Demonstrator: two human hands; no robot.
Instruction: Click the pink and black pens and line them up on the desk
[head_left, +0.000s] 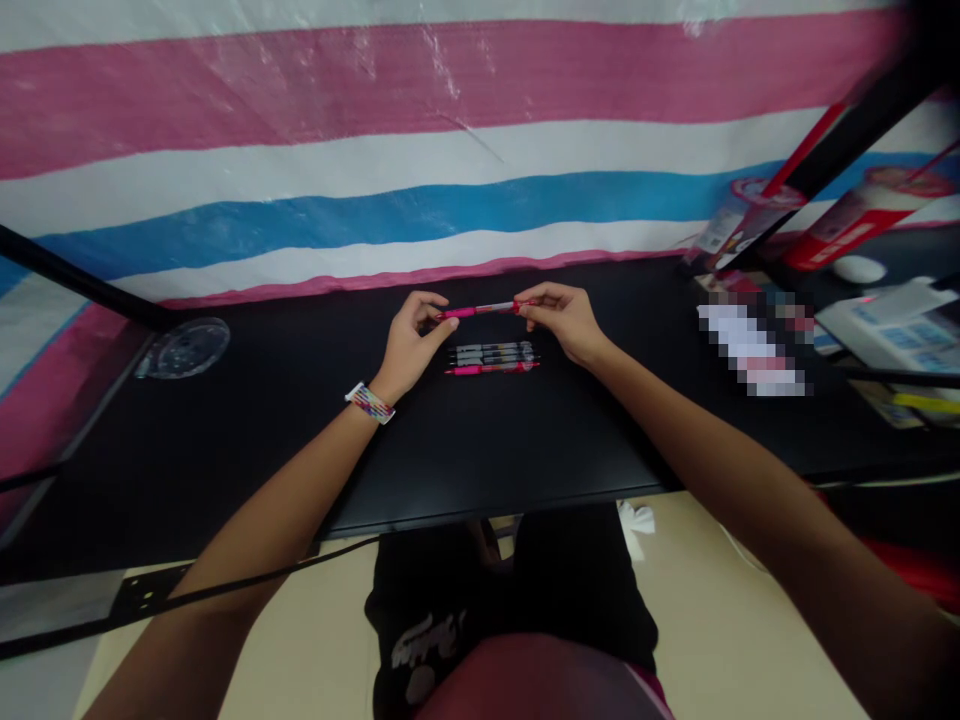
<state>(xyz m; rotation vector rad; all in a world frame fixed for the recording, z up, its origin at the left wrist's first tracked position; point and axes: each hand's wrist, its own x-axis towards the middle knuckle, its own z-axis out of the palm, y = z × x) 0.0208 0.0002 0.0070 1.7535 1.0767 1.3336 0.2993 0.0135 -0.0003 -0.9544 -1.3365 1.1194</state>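
Note:
A pink pen point(480, 309) is held level above the black table point(225, 440), gripped at both ends. My left hand point(409, 345) pinches its left end and my right hand point(562, 320) pinches its right end. Just below the held pen, three more pens point(491, 357) lie side by side on the table: two dark ones and a pink one nearest me. A colourful band sits on my left wrist point(370, 402).
A clear round lid point(184, 347) lies at the table's far left. Boxes, red packages point(847, 225) and papers point(892, 330) crowd the right end. A striped pink, white and blue sheet point(375, 150) hangs behind. A black cable point(225, 585) runs below the table's front edge.

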